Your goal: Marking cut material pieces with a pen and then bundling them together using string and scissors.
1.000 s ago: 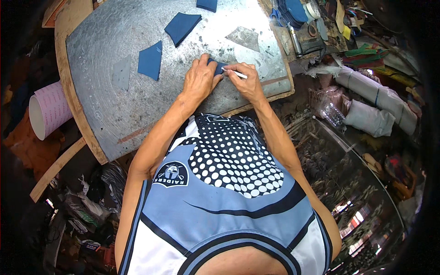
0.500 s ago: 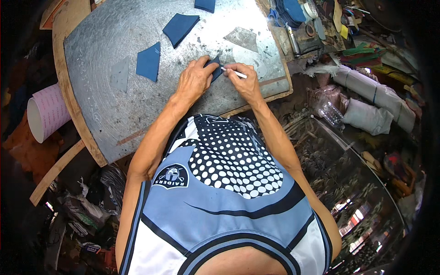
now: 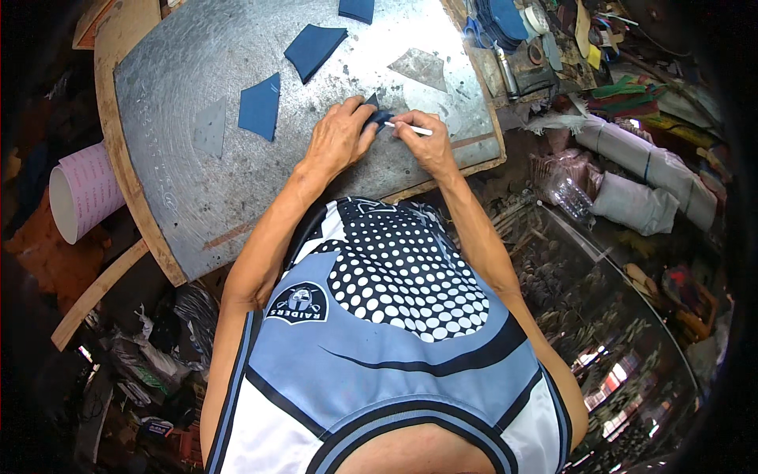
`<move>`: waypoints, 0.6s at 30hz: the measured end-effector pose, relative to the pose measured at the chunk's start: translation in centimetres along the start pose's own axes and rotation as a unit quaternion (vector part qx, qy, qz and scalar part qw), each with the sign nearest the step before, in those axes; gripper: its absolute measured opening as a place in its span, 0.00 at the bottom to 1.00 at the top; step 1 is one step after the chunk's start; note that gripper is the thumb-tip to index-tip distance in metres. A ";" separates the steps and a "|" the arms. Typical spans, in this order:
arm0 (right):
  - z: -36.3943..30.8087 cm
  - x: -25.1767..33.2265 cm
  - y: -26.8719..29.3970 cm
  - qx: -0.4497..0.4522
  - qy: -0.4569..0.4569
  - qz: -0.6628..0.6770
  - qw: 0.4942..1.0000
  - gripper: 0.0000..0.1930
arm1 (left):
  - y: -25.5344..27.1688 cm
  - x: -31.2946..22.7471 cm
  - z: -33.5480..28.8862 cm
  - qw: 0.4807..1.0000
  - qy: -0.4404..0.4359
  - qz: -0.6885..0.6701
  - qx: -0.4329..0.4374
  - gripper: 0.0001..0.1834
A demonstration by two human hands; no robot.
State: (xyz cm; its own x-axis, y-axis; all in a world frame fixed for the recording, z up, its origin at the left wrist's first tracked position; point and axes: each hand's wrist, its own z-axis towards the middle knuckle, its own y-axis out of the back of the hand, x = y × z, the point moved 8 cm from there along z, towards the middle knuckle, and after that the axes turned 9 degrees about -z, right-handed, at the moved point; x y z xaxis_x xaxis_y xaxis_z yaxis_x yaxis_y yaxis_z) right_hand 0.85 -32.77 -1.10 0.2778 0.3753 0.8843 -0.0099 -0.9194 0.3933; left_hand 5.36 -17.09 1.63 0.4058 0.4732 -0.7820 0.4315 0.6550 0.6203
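Dark blue piece (image 3: 380,117): one, flat-sided, small, placed beneath the fingers of the left hand (image 3: 338,138) and directly before the fingers of the right hand (image 3: 425,142); largely covered. The left fingers are bent and laid over it, thumb alongside; whether it is pinched or only pressed down cannot be told.

White pen (image 3: 412,128): one, slim, gripped between the right thumb and fingers, its tip pointed leftward at the blue piece.

Table (image 3: 189,193): grey-topped, wood-edged, extended under both sets of fingers.

Blue panel (image 3: 259,108): one, four-sided, laid left of the left fingers. Grey panel (image 3: 210,128): one, laid farther left.

Blue stack (image 3: 314,52): layered, set beyond the left fingers, slightly leftward.

Grey-beige panel (image 3: 420,69): one, laid beyond the right fingers.

Scissors (image 3: 475,31): blue-handled, kept well beyond the right fingers, rightward. Tape roll (image 3: 536,53): kept farther right of those fingers.
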 end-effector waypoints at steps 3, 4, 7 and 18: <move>0.1 1.1 -0.3 -0.030 0.078 -0.105 0.991 0.07 | -0.1 0.5 0.0 0.998 0.012 -0.066 -0.001 0.19; 0.0 1.5 -0.4 -0.037 0.109 -0.173 0.978 0.07 | -0.3 0.8 -0.1 0.998 0.030 -0.061 0.011 0.19; 0.0 1.3 -0.3 -0.034 0.108 -0.174 0.978 0.07 | -0.3 0.1 -0.2 1.000 -0.018 0.010 -0.003 0.20; 0.0 1.5 0.5 -0.015 0.077 -0.105 0.991 0.08 | -1.2 -0.6 -0.5 0.999 0.005 0.040 0.006 0.30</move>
State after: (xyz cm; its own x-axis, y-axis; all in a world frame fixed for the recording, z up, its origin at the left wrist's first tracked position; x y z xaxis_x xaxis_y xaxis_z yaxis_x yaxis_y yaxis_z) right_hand 1.25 -32.70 0.42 0.1276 0.5739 0.8089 0.0037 -0.8159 0.5782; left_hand 4.21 -17.86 1.33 0.4319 0.5297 -0.7300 0.4079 0.6072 0.6819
